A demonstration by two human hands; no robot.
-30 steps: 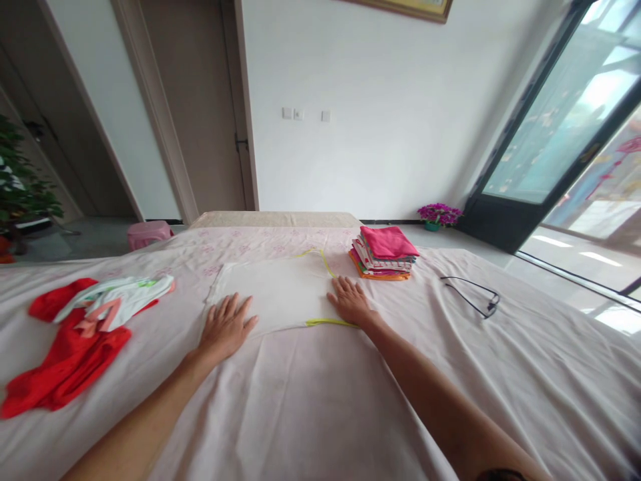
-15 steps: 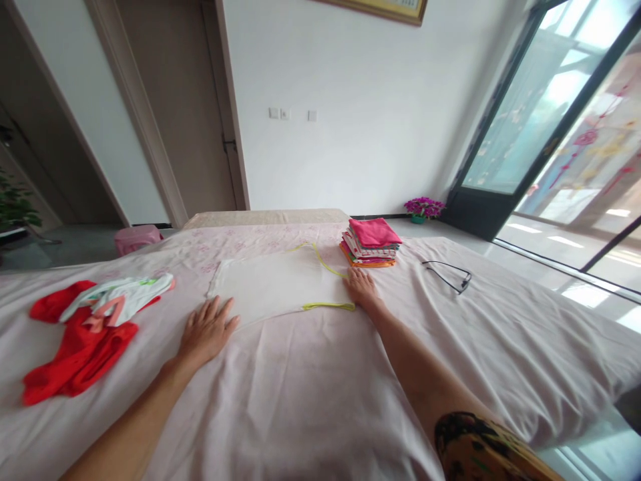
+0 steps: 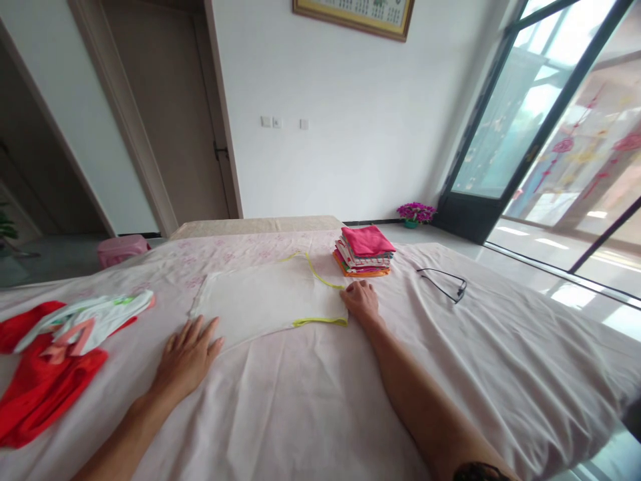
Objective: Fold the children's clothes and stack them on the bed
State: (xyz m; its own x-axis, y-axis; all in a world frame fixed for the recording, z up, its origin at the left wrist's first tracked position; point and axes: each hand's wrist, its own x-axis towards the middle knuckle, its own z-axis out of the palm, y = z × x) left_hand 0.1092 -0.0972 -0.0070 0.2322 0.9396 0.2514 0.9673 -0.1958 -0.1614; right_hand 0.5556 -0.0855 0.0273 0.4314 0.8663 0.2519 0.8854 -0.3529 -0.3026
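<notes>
A white tank top [image 3: 260, 297] with yellow trim lies spread on the bedsheet, its hem to the left and its strap end to the right. My left hand [image 3: 187, 354] rests flat at the near hem corner, fingers stretched out. At the strap end, my right hand [image 3: 361, 300] has its fingers curled together on the fabric edge; the fingertips are partly hidden. Just beyond it stands a stack of folded clothes [image 3: 363, 252], a pink piece on top.
Rumpled red clothing [image 3: 55, 394] lies at the left with a white printed garment [image 3: 107, 317] over it. Eyeglasses [image 3: 445, 284] rest on the sheet [image 3: 300, 407] at the right. Behind are a pink stool [image 3: 123, 250] and purple flowers [image 3: 415, 212].
My right hand has gone from lying flat to curled fingers at the tank top's strap end. The left hand stays flat on the hem. The camera view has shifted slightly.
</notes>
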